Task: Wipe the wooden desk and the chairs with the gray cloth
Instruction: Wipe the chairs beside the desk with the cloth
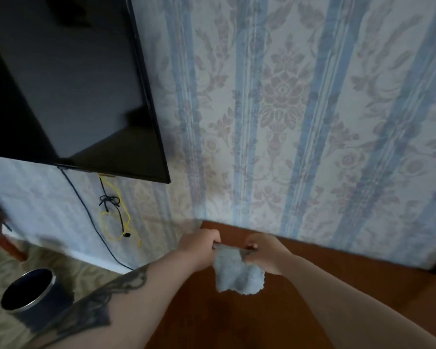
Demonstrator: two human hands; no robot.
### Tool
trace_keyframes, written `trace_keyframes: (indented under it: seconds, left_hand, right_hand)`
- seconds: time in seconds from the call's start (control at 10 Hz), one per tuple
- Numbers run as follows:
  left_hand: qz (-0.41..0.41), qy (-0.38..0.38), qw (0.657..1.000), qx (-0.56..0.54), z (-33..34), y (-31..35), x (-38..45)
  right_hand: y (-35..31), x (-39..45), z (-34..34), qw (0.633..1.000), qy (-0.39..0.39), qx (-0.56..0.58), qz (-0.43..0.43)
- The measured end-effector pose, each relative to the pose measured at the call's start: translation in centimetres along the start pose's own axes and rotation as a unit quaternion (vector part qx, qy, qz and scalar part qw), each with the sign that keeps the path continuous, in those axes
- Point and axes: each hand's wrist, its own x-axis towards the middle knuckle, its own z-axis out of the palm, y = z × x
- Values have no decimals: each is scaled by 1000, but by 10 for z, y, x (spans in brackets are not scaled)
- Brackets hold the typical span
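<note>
View: single head cam, wide-angle; no 2nd view to overlap.
Facing: fwd + down, at wallpapered wall (287, 109) and tabletop (312, 285) edge.
Range: close, forearms fill lower frame.
Tilt: frame canted; TV (68, 79) upper left, floor (68, 268) lower left.

The wooden desk (337, 285) is standing against the wallpapered wall (287, 109); a bin (33, 295) is sitting on the floor (0, 268) beside it.

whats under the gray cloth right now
The gray cloth hangs from the left hand and right hand, which pinch its top edge. Below it is bare wooden desk; the patch right behind the cloth is covered.
</note>
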Motion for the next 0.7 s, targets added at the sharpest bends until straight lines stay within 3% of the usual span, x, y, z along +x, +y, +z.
trace_keyframes:
  seconds: [0.1, 0.2, 0.3, 0.4, 0.5, 0.7]
  left_hand:
    - [-38, -2, 999, -11, -3, -34, 37]
    - [-67, -5, 998, -20, -4, -64, 60]
    - [-92, 21, 996, -6, -7, -84, 72]
    - [-101, 29, 994, -6, -10, -98, 80]
    - [-98, 20, 995, -13, -9, -107, 87]
    - [-83, -40, 996, 10, -23, -82, 92]
  right_hand:
    - [-13, 48, 4, 999, 10, -5, 45]
    - [-26, 87, 6, 990, 46, -128, 41]
    - [-36, 119, 11, 978, 102, -180, 8]
    - [-43, 139, 25, 975, 95, -199, -16]
    - [-40, 142, 44, 971, -31, -236, 13]
    - [-22, 109, 21, 971, -39, -229, 55]
